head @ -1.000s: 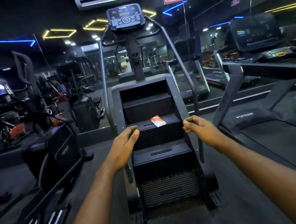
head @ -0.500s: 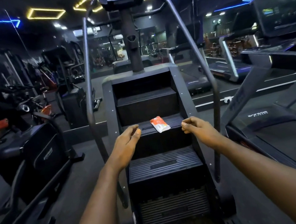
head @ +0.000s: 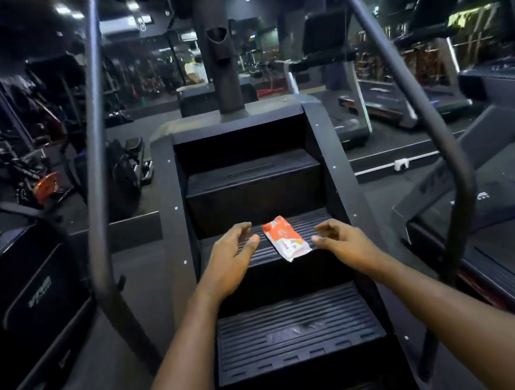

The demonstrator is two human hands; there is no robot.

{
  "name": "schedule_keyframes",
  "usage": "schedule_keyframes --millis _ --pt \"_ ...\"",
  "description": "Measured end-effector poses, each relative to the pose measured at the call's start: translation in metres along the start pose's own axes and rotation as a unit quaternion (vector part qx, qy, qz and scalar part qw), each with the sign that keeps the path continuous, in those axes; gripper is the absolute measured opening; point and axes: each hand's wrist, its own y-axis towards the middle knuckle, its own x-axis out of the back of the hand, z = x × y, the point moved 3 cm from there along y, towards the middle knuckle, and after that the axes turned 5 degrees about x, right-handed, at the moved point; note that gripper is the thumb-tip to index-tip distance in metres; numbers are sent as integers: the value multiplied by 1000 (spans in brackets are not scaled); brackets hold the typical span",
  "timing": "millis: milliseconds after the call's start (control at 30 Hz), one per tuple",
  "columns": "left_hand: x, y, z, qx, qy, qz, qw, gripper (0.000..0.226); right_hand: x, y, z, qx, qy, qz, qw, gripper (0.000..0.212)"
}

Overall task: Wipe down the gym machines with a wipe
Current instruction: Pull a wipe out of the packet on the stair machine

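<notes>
Lying wipe packet [head: 285, 238], long axis near-to-far

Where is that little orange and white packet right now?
Near the centre of the head view, the packet lies on a ribbed step of the stair climber, between the left hand and the right hand.

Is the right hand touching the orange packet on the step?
Cannot tell. The head view shows the right hand, its fingers ending at the edge of the orange packet; neither gap nor contact is plain.
</notes>
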Motion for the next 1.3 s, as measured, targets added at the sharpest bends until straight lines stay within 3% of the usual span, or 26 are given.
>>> schedule_keyframes --millis 167,300,433,633,867,967,1067,1300 --pt "-29 88 43 8 45 -5 999 34 -13 104 -51 -11 23 16 1000 19" --pt "-57 162 76 19 88 -16 996 3 -26 183 -97 -37 30 48 998 15" --pt "-88 219 104 34 93 -25 995 8 -35 236 -135 -64 22 64 996 15" --pt "-149 276 165 69 79 51 993 27 -63 275 -194 -104 -5 94 990 24" --pt "-213 314 223 116 106 128 979 58 -89 298 -239 -119 -51 104 986 18" --pt "-230 324 240 108 130 132 977 39 -97 305 -254 -120 -64 86 987 19" --pt "-233 330 245 98 117 78 985 14 -103 310 -258 -122 -54 64 989 21" --pt "-224 356 252 152 69 17 986 9 -117 334 -254 -93 -75 50 992 21"
